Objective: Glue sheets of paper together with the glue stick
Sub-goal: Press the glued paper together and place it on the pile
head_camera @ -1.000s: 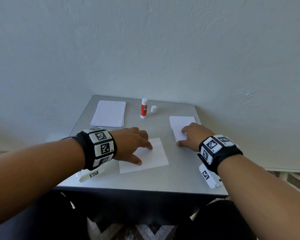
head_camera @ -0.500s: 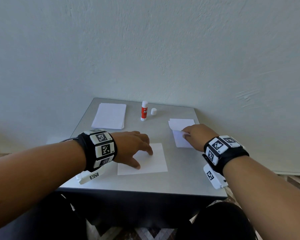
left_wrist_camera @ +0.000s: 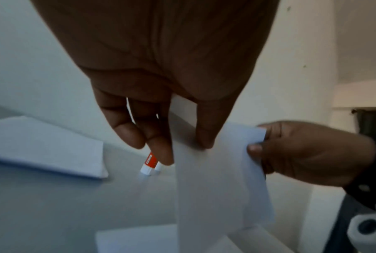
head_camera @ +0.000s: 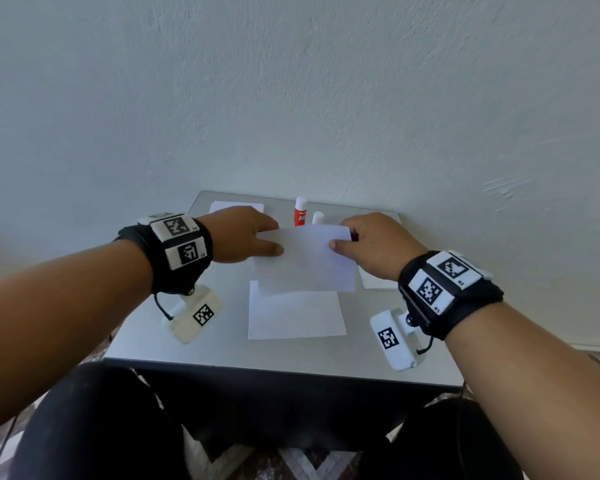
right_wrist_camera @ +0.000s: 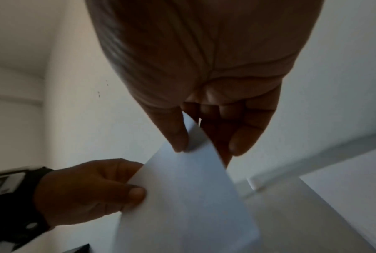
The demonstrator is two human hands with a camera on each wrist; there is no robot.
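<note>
Grey table (head_camera: 222,344), plain wall behind. Glue stick (head_camera: 300,213) upright at frame centre, white cap (head_camera: 317,217) beside it, both half hidden by lifted sheet (head_camera: 305,261). Left hand (head_camera: 239,233) and right hand (head_camera: 374,244) pinch its side edges, thumbs on top. Second sheet (head_camera: 295,317) flat below. Paper stack (left_wrist_camera: 44,150) upper left, mostly covered.

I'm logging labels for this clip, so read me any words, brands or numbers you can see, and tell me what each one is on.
Glue stick: white print on its red label, too blurred to read.
Wrist bands: square black-and-white code markers with tiny characters beside them, too small to read.
Held sheet and the other papers: blank.
</note>
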